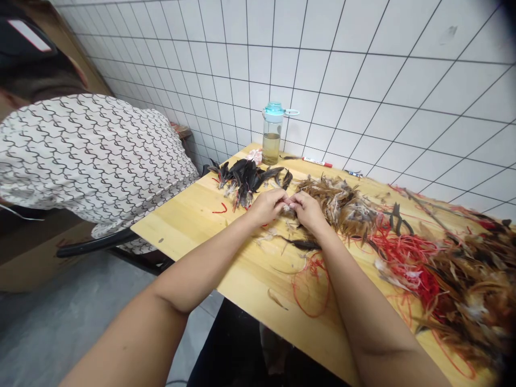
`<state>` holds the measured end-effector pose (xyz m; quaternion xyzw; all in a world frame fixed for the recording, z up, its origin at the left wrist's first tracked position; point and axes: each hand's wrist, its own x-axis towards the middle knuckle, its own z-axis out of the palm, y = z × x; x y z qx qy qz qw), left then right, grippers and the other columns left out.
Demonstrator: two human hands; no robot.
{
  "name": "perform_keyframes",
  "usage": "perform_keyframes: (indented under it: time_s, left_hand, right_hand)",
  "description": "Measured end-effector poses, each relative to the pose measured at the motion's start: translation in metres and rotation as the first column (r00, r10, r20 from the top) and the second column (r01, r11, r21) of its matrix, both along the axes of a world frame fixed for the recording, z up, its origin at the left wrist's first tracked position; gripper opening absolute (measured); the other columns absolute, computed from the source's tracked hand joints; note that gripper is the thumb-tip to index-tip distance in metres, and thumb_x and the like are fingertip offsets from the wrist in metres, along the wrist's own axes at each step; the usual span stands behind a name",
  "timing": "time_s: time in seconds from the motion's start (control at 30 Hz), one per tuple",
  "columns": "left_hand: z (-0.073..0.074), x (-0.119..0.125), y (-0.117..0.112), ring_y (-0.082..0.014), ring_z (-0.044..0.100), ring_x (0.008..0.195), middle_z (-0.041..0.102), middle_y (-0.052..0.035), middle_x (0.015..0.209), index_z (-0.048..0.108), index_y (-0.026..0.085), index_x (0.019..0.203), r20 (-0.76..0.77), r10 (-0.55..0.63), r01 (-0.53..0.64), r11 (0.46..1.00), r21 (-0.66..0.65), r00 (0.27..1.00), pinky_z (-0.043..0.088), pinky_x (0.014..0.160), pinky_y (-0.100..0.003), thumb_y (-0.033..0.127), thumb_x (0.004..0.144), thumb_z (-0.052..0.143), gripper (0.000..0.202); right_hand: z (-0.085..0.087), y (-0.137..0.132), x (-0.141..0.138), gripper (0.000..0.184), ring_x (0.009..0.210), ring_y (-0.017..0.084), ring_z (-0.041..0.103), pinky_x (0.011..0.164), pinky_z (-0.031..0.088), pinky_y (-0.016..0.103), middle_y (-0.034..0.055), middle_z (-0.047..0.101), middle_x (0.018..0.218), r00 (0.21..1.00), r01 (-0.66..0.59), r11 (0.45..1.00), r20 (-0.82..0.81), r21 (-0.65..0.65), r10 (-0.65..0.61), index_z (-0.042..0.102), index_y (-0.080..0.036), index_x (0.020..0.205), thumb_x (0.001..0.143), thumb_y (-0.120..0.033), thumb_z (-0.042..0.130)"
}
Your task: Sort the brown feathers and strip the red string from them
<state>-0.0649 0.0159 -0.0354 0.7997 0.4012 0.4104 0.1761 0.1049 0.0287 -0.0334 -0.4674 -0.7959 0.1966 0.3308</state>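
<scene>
Where the left hand (269, 206) and right hand (308, 209) meet, apparently pinching a mostly hidden pale tuft (287, 212), a brown feather pile (342, 207) lies just beside the right, nearer one, stretched roughly along the far edge of the worktop (177, 226); black feathers (245, 176) lie toward its far-left corner.

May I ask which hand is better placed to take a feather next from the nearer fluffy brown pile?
Probably the right hand: it sits beside the nearer pile of fluffy brown feathers, while the left hand is farther off, closer to the bunched black feathers.
</scene>
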Motion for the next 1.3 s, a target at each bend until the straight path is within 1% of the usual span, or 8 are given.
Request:
perform_keyframes:
  time_s: [0.17, 0.3, 0.5, 0.67, 0.87, 1.0, 1.2, 1.3]
  left_hand:
    - [0.001, 0.001, -0.002, -0.0107, 0.052, 0.067, 0.062, 0.0006, 0.074, 0.061, 0.016, 0.077, 0.016, 0.038, -0.038, 0.999, -0.029, 0.999, 0.039, 0.066, -0.022, 0.011, 0.081, 0.054, 0.010]
    - [0.002, 0.002, -0.003, -0.0108, 0.055, 0.068, 0.063, 0.0011, 0.074, 0.060, 0.017, 0.075, 0.025, 0.038, -0.037, 0.998, -0.050, 0.999, 0.040, 0.067, -0.022, 0.010, 0.079, 0.054, 0.010]
    - [0.003, 0.002, -0.005, -0.0100, 0.053, 0.066, 0.061, 0.0022, 0.071, 0.057, 0.017, 0.073, 0.013, 0.036, -0.035, 0.997, -0.066, 0.999, 0.040, 0.067, -0.021, 0.008, 0.077, 0.054, 0.011]
    - [0.004, 0.002, -0.005, -0.0110, 0.052, 0.067, 0.059, 0.0020, 0.071, 0.056, 0.017, 0.073, -0.015, 0.030, -0.031, 0.996, -0.084, 0.999, 0.040, 0.067, -0.023, 0.007, 0.075, 0.054, 0.010]
    - [0.004, 0.001, -0.004, -0.0114, 0.051, 0.068, 0.058, 0.0020, 0.072, 0.054, 0.018, 0.076, -0.019, 0.032, -0.033, 0.997, -0.074, 0.999, 0.039, 0.067, -0.023, 0.007, 0.075, 0.053, 0.010]
    - [0.004, 0.000, -0.004, -0.0107, 0.049, 0.066, 0.058, 0.0029, 0.071, 0.054, 0.017, 0.076, 0.030, 0.018, -0.014, 0.993, -0.116, 0.999, 0.039, 0.066, -0.022, 0.009, 0.075, 0.055, 0.009]
    - [0.004, 0.000, -0.004, -0.0104, 0.053, 0.068, 0.059, 0.0035, 0.071, 0.053, 0.017, 0.076, 0.094, -0.057, 0.072, 0.983, -0.166, 0.994, 0.040, 0.067, -0.022, 0.011, 0.076, 0.054, 0.006]
    - [0.003, 0.000, -0.004, -0.0117, 0.057, 0.071, 0.061, 0.0027, 0.073, 0.052, 0.018, 0.078, 0.171, -0.080, 0.117, 0.970, -0.215, 0.982, 0.042, 0.069, -0.023, 0.014, 0.078, 0.053, 0.004]
  right_hand:
    - [0.000, 0.003, 0.006, 0.021, 0.081, 0.017, 0.055, 0.076, 0.042, 0.028, 0.0034, 0.057, 0.082, 0.997, -0.044, 0.998, 0.065, 0.039, 0.041, 0.070, -0.021, 0.079, 0.083, -0.019, 0.049]
    - [0.002, 0.004, 0.010, 0.026, 0.083, 0.017, 0.056, 0.075, 0.042, 0.027, 0.0031, 0.060, 0.088, 0.988, -0.051, 0.995, 0.148, 0.087, 0.037, 0.071, -0.023, 0.084, 0.085, -0.017, 0.046]
    - [0.010, 0.000, 0.013, 0.028, 0.083, 0.015, 0.057, 0.065, 0.036, 0.026, 0.0007, 0.062, 0.095, 0.936, -0.052, 0.990, 0.351, 0.128, 0.004, 0.071, -0.028, 0.088, 0.087, -0.019, 0.044]
    - [0.015, -0.002, 0.017, 0.028, 0.083, 0.016, 0.058, 0.059, 0.032, 0.027, 0.0002, 0.064, 0.102, 0.891, -0.044, 0.987, 0.453, 0.154, -0.031, 0.072, -0.031, 0.095, 0.089, -0.023, 0.045]
    - [0.019, -0.001, 0.021, 0.027, 0.083, 0.017, 0.057, 0.058, 0.031, 0.028, 0.0009, 0.065, 0.104, 0.869, -0.037, 0.981, 0.491, 0.189, -0.062, 0.072, -0.030, 0.091, 0.089, -0.023, 0.046]
    - [0.021, 0.000, 0.026, 0.026, 0.084, 0.018, 0.057, 0.057, 0.029, 0.028, 0.0013, 0.065, 0.104, 0.867, -0.026, 0.981, 0.492, 0.192, -0.073, 0.072, -0.030, 0.092, 0.088, -0.023, 0.047]
    - [0.022, 0.001, 0.033, 0.028, 0.089, 0.019, 0.057, 0.057, 0.027, 0.029, 0.0025, 0.065, 0.104, 0.853, -0.043, 0.977, 0.517, 0.211, -0.074, 0.072, -0.029, 0.092, 0.088, -0.020, 0.046]
    - [0.023, 0.001, 0.031, 0.028, 0.088, 0.019, 0.057, 0.056, 0.024, 0.030, 0.0025, 0.065, 0.102, 0.831, -0.071, 0.977, 0.554, 0.202, -0.054, 0.071, -0.030, 0.094, 0.089, -0.020, 0.045]
